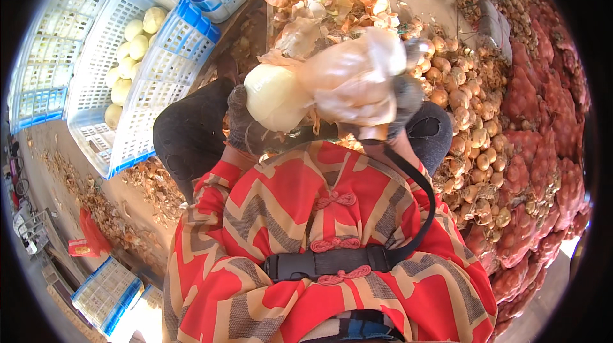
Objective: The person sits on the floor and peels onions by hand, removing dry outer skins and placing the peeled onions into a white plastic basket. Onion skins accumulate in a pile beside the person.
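Observation:
My left hand (238, 113), in a dark knit glove, grips a large onion (274, 96) from its left side. The onion's near face is bare, pale and shiny. A broad sheet of papery onion skin (352, 82) stretches right from the onion, blurred by motion. My right hand (406, 103), also gloved and blurred, holds the right end of that skin. Its fingers are partly hidden behind the skin. Both hands are above my lap, between my knees.
A crate of onion skins (330, 5) stands ahead. At left, a blue-and-white plastic crate (158, 70) holds several peeled onions (127, 67), with more crates (62, 41) beyond. Unpeeled onions (471, 118) are heaped at right against red mesh sacks (536, 118). A black strap (424, 199) crosses my right forearm.

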A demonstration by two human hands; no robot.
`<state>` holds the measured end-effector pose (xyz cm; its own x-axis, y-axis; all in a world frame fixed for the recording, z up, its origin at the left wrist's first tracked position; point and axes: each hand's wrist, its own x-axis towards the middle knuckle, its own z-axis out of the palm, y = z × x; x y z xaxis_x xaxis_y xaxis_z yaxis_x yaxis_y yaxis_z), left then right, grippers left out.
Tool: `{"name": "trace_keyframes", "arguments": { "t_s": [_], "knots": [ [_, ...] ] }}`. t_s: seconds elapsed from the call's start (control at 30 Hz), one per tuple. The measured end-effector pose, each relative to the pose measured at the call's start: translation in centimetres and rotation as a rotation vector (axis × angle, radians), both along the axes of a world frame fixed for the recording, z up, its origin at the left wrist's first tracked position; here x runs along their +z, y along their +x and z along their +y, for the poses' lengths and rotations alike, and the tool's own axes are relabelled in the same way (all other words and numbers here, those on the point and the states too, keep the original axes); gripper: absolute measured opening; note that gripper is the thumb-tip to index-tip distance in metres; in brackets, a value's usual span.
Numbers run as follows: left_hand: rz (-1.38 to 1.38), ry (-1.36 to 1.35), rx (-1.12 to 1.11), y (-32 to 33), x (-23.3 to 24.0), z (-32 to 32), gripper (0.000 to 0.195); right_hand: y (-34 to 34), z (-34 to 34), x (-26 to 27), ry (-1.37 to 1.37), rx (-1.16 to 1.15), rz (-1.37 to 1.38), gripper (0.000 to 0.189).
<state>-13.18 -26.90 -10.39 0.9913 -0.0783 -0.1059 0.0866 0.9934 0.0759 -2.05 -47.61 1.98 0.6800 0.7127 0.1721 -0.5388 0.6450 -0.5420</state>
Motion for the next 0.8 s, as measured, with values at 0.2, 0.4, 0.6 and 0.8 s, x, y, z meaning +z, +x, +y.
{"name": "trace_keyframes", "arguments": {
  "t_s": [0.2,0.4,0.6,0.8],
  "knots": [
    [-0.096,0.150,-0.019,-0.1,-1.3,0.6,0.074,4.5,-4.9,-1.1,0.181,-0.119,-0.097,0.018],
    [0.128,0.387,0.001,-1.1,1.3,-0.9,0.081,6.3,-6.5,-1.8,-0.352,-0.590,0.204,0.008],
    [0.212,0.269,0.087,0.2,1.4,1.1,0.071,4.0,-5.6,-1.3,-1.192,-0.739,-0.438,0.026],
    [0.080,0.859,0.269,1.9,2.3,2.0,0.072,-1.1,-1.6,-0.9,-1.328,-0.207,-0.949,0.024]
  ]
}}
